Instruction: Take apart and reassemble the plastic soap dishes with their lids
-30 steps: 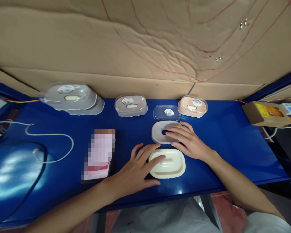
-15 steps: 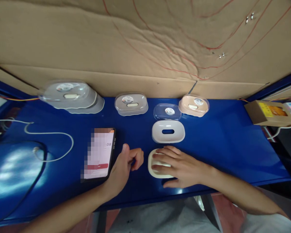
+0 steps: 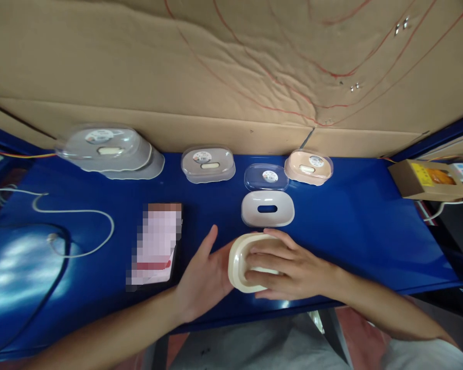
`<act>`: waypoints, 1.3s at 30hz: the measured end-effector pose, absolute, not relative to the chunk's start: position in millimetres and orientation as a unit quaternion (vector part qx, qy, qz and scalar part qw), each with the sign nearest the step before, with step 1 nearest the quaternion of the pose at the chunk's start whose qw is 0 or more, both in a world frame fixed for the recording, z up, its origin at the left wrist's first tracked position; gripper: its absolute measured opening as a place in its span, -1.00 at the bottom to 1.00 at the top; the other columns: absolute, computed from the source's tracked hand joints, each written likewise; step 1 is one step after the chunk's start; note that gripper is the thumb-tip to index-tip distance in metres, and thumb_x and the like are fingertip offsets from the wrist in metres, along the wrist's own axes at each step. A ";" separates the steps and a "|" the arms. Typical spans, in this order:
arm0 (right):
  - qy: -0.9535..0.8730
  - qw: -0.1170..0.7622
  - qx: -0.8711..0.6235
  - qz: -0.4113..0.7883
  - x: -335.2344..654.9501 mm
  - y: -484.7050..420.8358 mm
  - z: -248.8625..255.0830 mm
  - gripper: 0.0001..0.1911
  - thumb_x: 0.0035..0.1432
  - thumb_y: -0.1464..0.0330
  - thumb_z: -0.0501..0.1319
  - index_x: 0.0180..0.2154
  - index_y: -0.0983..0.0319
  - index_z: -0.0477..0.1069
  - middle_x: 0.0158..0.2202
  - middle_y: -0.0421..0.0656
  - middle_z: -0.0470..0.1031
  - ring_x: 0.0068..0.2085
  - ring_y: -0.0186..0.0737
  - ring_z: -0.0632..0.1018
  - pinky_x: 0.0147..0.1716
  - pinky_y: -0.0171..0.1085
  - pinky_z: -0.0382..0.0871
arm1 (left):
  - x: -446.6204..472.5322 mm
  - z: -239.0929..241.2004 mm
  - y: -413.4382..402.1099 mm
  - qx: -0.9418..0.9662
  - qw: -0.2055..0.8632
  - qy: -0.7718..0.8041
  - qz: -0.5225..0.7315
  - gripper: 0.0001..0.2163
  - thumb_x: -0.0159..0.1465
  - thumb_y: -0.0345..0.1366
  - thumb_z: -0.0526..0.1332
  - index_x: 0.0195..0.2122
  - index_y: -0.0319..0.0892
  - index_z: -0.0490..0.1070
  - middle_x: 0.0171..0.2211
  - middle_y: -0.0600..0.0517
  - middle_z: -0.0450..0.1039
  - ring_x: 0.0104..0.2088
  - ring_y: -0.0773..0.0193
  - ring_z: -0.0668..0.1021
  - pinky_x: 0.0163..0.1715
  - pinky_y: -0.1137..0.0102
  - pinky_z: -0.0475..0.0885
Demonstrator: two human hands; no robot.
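Note:
A cream oval soap-dish base (image 3: 236, 262) is tilted up off the blue table (image 3: 351, 226), near the front edge. My right hand (image 3: 289, 270) grips it, fingers curled over its rim and into its hollow. My left hand (image 3: 204, 275) is open, palm up, beside and partly under the dish's left end, touching it. Just behind lies a white oval insert with a slot (image 3: 267, 209), untouched. Behind that sits a clear lid (image 3: 265, 177).
Along the cardboard back wall stand a peach lidded dish (image 3: 308, 167), a grey lidded dish (image 3: 208, 164) and stacked clear-lidded dishes (image 3: 108, 151). A phone (image 3: 156, 244) lies left of my hands, a white cable (image 3: 77, 226) further left. A cardboard box (image 3: 426, 180) is at right.
My right hand moved from the white insert to the cream base and tipped it up. My left hand left the base, curled, then opened palm-up against its left end.

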State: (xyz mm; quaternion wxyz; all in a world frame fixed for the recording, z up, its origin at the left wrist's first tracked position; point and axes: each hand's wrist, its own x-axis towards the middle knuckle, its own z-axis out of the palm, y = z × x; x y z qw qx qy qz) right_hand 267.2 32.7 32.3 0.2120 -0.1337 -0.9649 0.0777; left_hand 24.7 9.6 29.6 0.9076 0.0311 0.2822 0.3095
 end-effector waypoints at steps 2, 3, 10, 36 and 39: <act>-0.970 0.197 -0.125 0.065 266.2 33.2 33.0 -0.58 0.40 0.13 0.29 0.16 0.20 0.49 0.14 -0.07 0.58 0.34 -0.10 0.39 0.47 0.13 -0.03 | 24.7 26.6 6.3 0.014 0.927 0.244 0.283 -0.33 0.43 0.26 0.06 0.16 -0.25 0.55 -0.01 -0.14 0.66 0.09 0.00 0.60 0.14 0.25 0.38; -0.971 0.195 -0.122 0.063 266.5 34.2 33.1 -0.52 0.39 0.06 0.28 0.18 0.20 0.48 0.15 -0.06 0.58 0.35 -0.09 0.38 0.47 0.13 -0.02 | 24.6 25.0 5.7 0.011 0.931 0.232 0.283 -0.33 0.44 0.25 0.04 0.17 -0.27 0.55 0.00 -0.15 0.66 0.09 0.01 0.60 0.16 0.25 0.37; -0.925 0.238 -0.292 0.057 284.5 60.4 35.0 -0.54 0.56 0.12 0.00 0.24 0.23 0.40 0.19 0.03 0.56 0.28 -0.02 0.48 0.35 0.09 0.15 | 26.2 23.4 11.3 0.007 0.919 0.250 0.303 -0.32 0.52 0.18 -0.08 0.17 -0.30 0.55 0.00 -0.15 0.67 0.13 -0.01 0.60 0.15 0.24 0.38; -0.952 0.216 -0.209 0.049 266.0 43.2 30.5 -0.73 0.48 0.14 0.20 0.04 0.14 0.50 -0.06 -0.14 0.67 0.01 -0.14 0.57 0.30 0.02 0.11 | 26.8 23.7 14.8 0.032 0.871 0.319 0.372 -0.49 0.50 0.08 0.11 0.06 -0.29 0.57 -0.15 -0.15 0.69 -0.13 0.08 0.69 -0.03 0.24 0.55; -0.956 0.213 -0.203 0.018 265.4 42.7 27.4 -0.76 0.48 0.19 0.21 0.05 0.14 0.52 -0.10 -0.15 0.67 -0.01 -0.15 0.57 0.29 0.00 0.13 | 27.4 24.1 13.7 0.038 0.859 0.335 0.386 -0.61 0.51 -0.03 0.15 0.10 -0.23 0.55 -0.06 -0.13 0.67 -0.11 0.11 0.67 -0.05 0.24 0.57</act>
